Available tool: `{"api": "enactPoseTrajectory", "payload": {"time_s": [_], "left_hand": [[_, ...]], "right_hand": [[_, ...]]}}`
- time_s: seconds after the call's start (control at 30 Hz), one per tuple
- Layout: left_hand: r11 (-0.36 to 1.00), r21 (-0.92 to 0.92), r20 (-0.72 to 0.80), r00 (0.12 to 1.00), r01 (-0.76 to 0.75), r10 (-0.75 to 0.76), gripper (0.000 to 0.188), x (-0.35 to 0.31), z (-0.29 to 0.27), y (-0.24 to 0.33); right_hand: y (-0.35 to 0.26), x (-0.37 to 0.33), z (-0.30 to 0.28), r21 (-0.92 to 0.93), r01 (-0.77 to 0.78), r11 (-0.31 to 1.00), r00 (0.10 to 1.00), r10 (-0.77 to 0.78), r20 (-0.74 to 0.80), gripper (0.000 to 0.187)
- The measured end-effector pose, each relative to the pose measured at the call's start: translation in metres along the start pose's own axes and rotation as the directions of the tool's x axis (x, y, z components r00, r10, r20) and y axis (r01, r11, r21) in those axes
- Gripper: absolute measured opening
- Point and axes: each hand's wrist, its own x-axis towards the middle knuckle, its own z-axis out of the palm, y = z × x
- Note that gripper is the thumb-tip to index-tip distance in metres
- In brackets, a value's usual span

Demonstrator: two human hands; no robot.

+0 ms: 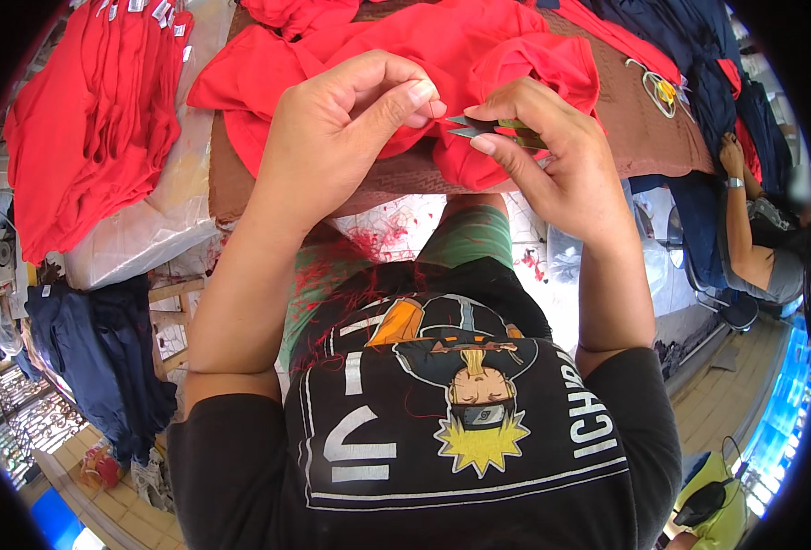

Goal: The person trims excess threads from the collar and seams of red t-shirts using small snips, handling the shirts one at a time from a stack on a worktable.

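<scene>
My left hand is closed in a pinch, thumb against fingers. Whatever lies between its fingertips is too small to make out. Close to that pinch are the pointed blades of a pair of thread snips, their tips slightly apart. My right hand grips the snips by their yellow-green handle, thumb and forefinger on either side. Beneath and beyond both hands, a red garment lies crumpled over the brown cloth-covered table.
Stacked red garments with white tags lie on a plastic-wrapped pile at left; dark blue garments hang below. Cords rest on the table at right, near dark clothing. Another person's arm reaches in there. Red thread scraps litter my lap.
</scene>
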Motion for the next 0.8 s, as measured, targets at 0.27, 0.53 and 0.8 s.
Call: {"api": "enactPoseTrajectory", "payload": {"time_s": [0.27, 0.53, 0.8], "left_hand": [[0.995, -0.103, -0.070, 0.998, -0.007, -0.001, 0.016, 0.001, 0.006, -0.006], [0.995, -0.090, -0.012, 0.999, 0.045, -0.046, 0.015, -0.001, 0.004, -0.003], [0.819, 0.288, 0.273, 0.863, -0.496, 0.426, 0.067, -0.004, -0.048, 0.040]], "right_hand": [[0.000, 0.002, -0.001, -0.043, -0.004, 0.999, 0.999, 0.007, 0.052, 0.019], [-0.003, 0.005, 0.005, -0.058, 0.002, 0.998, 1.000, -0.001, 0.007, 0.016], [-0.006, 0.000, -0.011, 0.004, -0.029, 1.000, 0.999, 0.029, -0.017, 0.016]]}}
